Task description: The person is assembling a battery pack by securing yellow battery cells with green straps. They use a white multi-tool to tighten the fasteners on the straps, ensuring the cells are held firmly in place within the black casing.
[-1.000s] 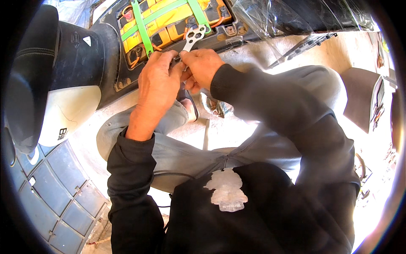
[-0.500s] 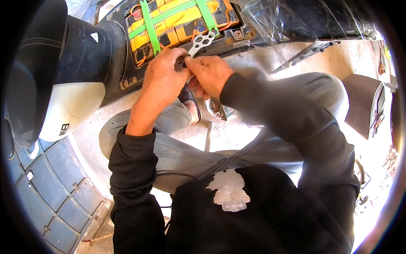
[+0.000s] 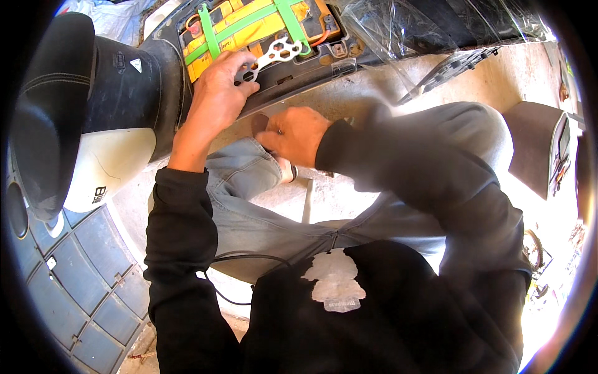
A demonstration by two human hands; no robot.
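Observation:
My left hand (image 3: 219, 90) grips a flat silver multi-hole spanner (image 3: 280, 52) by one end, its other end reaching out over the edge of the battery bay. Beneath the spanner's far end lie yellow batteries (image 3: 252, 28) bound with green straps (image 3: 286, 15). My right hand (image 3: 298, 134) is apart from the left, closer to me, with its fingers curled closed above my lower leg. Whatever its fingers hold, if anything, is hidden.
A black scooter seat (image 3: 59, 81) and a cracked white panel (image 3: 112, 165) stand at the left. Clear plastic film (image 3: 398, 40) covers the dark bodywork at upper right. A dark box (image 3: 536, 146) is beside my right knee. Blue-grey panelling (image 3: 93, 268) lies at lower left.
My hands, together half a second ago, have parted. The left moved slightly left and up with the spanner; the right came down toward my lower leg.

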